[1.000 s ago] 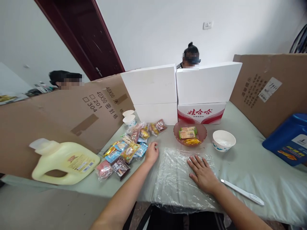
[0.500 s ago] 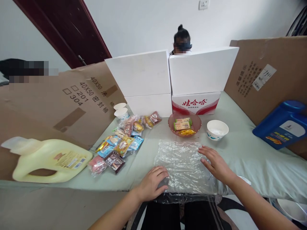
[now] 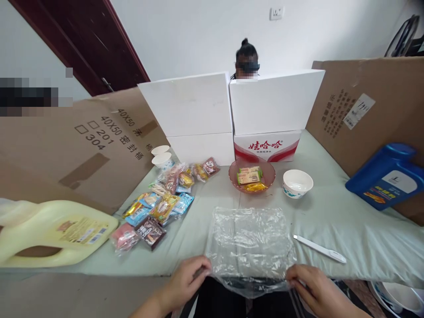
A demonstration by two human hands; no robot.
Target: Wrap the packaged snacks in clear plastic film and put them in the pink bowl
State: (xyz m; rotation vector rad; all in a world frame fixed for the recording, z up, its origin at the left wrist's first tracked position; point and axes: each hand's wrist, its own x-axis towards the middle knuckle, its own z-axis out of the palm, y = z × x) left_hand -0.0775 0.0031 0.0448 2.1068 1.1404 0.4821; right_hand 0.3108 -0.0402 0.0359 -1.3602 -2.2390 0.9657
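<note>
A clear plastic bag [image 3: 250, 243] lies spread on the cloth in front of me, its near end hanging over the table edge. My left hand [image 3: 192, 276] pinches its near left corner. At the near right corner, my right hand [image 3: 309, 282] grips the plastic between thumb and fingers. Just right of the bag lies a white utility knife [image 3: 319, 248]. Beyond the bag stands a pink translucent bowl [image 3: 233, 179] holding a few wrapped snacks [image 3: 249, 177]. A white paper bowl [image 3: 297, 185] sits to its right.
Several packaged snacks [image 3: 162, 207] are heaped on the left, near a yellow jug [image 3: 82, 227] and paper bowls [image 3: 162, 160]. A blue bottle [image 3: 384, 176] leans at right. White boxes [image 3: 198, 110] and cardboard panels [image 3: 361, 119] wall the table; a person [image 3: 247, 59] is behind.
Both hands have moved from lying on the bag down to its near corners and closed on them. The bag's near edge is lifted a little. The utility knife is now uncovered.
</note>
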